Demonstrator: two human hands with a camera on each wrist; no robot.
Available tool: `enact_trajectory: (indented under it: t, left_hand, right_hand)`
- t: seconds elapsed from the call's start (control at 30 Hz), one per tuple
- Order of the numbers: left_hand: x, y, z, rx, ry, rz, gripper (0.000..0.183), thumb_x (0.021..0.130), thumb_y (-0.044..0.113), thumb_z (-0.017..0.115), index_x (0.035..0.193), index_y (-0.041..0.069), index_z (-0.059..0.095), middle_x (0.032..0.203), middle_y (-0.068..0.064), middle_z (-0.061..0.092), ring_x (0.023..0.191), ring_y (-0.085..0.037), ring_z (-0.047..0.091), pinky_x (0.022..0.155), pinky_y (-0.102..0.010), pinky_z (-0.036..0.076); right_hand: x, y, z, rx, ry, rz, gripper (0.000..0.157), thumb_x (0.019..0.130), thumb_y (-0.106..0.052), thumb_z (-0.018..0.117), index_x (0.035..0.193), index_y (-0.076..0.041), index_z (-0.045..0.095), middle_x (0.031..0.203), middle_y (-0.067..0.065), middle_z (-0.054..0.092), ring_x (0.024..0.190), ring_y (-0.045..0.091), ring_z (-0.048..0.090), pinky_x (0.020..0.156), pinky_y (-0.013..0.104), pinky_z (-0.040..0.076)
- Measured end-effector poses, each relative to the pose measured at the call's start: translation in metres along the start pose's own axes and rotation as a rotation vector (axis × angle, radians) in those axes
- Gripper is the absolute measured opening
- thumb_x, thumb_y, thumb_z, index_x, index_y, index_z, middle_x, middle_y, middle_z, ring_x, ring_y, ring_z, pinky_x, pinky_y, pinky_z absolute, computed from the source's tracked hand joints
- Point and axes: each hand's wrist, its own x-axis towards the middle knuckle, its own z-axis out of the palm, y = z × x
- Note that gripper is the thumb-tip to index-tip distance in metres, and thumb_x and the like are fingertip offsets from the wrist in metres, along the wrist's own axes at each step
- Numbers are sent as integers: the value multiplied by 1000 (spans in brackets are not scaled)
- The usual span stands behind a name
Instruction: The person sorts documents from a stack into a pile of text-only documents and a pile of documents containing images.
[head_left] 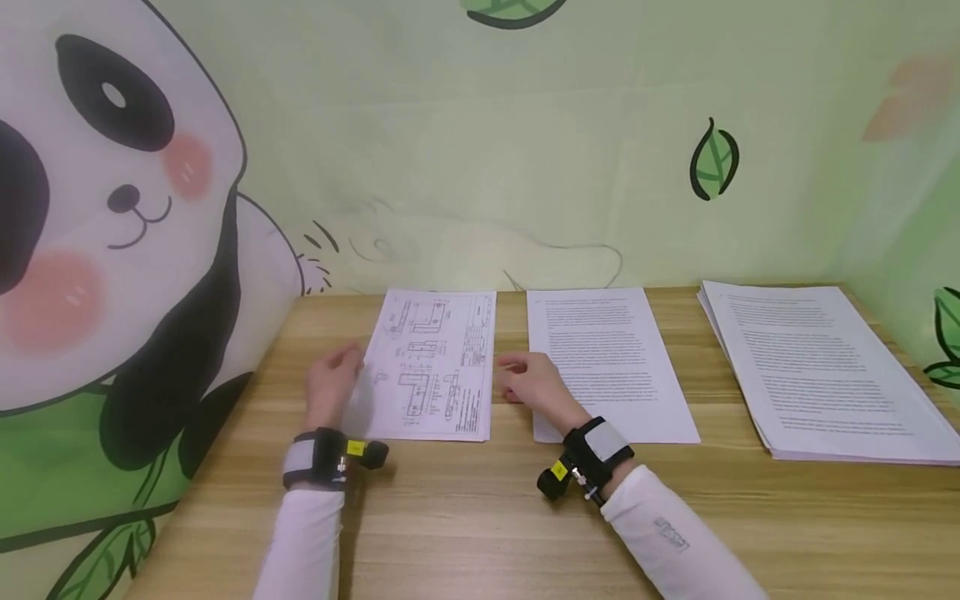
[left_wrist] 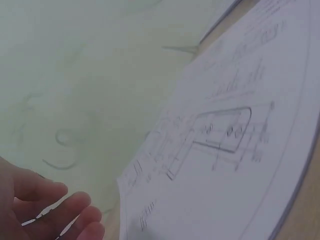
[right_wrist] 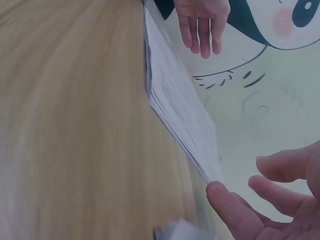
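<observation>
A stack of sheets with a technical drawing on top lies at the left of the table, between the two hands. My left hand hovers at its left edge, fingers relaxed and holding nothing. Beyond the opposite edge, my right hand extends over the left side of a printed text stack. In the right wrist view, a fingertip of that hand appears at the drawing stack's edge; whether it touches I cannot tell. Its thumb and fingers are loosely bent, with nothing between them.
A thicker, slightly uneven stack of text pages lies at the far right of the wooden table. A light green backdrop with a panda and leaves rises behind the table. Each wrist wears a black strap with a small camera.
</observation>
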Motion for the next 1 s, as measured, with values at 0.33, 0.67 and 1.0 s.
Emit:
enact_trajectory:
  t: [0.33, 0.67, 1.0]
  left_hand:
    - [-14, 20, 28, -37, -63, 123, 40, 94, 31, 52, 130, 14, 55, 126, -9, 61, 112, -24, 58, 102, -42, 45]
    - [-31, 34, 53, -2, -141, 221, 36, 95, 29, 51, 126, 13, 58, 122, -9, 63, 109, -24, 60, 100, -43, 47]
    - [-40, 40, 72, 1, -179, 277, 35, 94, 32, 52, 125, 16, 59, 119, -5, 64, 105, -21, 62, 98, -42, 49]
  right_hand:
    - [-10, 10, -53, -29, -22, -82, 38, 92, -21, 53, 126, -5, 56, 115, 16, 62, 98, 27, 64, 87, 39, 56]
    - [-27, 32, -137, -198, 49, -187, 46, 95, -29, 49, 133, -4, 49, 129, 20, 54, 109, 33, 55, 90, 48, 52]
    - [-64, 51, -217, -356, 209, -206, 59, 96, -41, 41, 137, 2, 43, 134, 31, 47, 120, 48, 44, 92, 60, 41]
